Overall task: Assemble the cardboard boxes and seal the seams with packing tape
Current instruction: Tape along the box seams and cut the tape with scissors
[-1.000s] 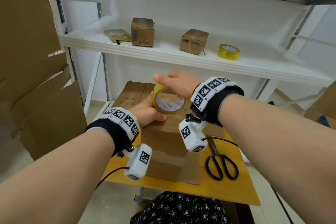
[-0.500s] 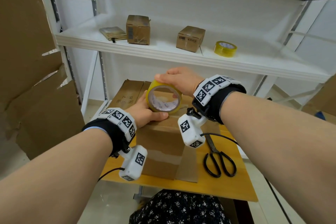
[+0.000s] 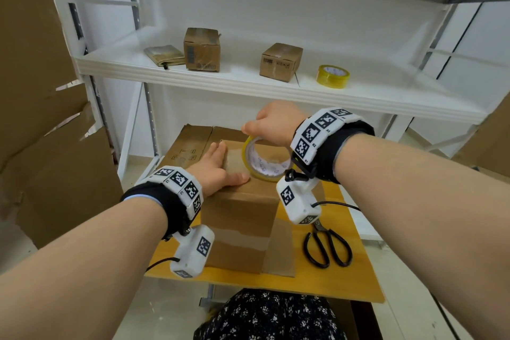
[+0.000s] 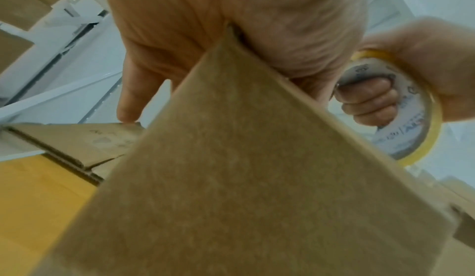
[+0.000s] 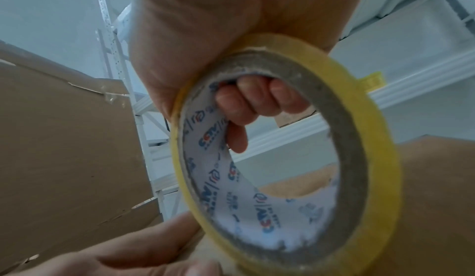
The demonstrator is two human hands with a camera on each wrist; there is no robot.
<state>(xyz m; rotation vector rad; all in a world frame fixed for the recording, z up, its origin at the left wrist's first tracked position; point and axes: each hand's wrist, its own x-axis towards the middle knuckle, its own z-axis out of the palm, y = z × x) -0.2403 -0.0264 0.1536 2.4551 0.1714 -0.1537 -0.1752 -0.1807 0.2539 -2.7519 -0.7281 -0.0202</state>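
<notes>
A brown cardboard box [image 3: 240, 218] stands on a small wooden table [image 3: 339, 279], a strip of clear tape running down its front face. My left hand [image 3: 218, 167] lies flat on the box top [image 4: 231, 179], fingers straight toward the far edge and thumb pressed beside the tape roll. My right hand [image 3: 276, 124] grips a yellow roll of packing tape [image 3: 265, 159] standing upright on the box top. In the right wrist view its fingers [image 5: 257, 101] curl through the roll's core [image 5: 282, 158]. The left wrist view shows the same roll [image 4: 401, 107] at right.
Black scissors [image 3: 327, 246] lie on the table right of the box. A flattened carton [image 3: 190, 146] lies behind it. The white shelf [image 3: 248, 83] above holds two small boxes [image 3: 202, 50], a flat packet [image 3: 164, 55] and a second tape roll [image 3: 332, 76]. Large cardboard sheets [image 3: 41, 119] stand at left.
My right hand brought the roll down and slightly right onto the box top. My left hand went from cupping the box near the roll to lying flat with fingers stretched forward.
</notes>
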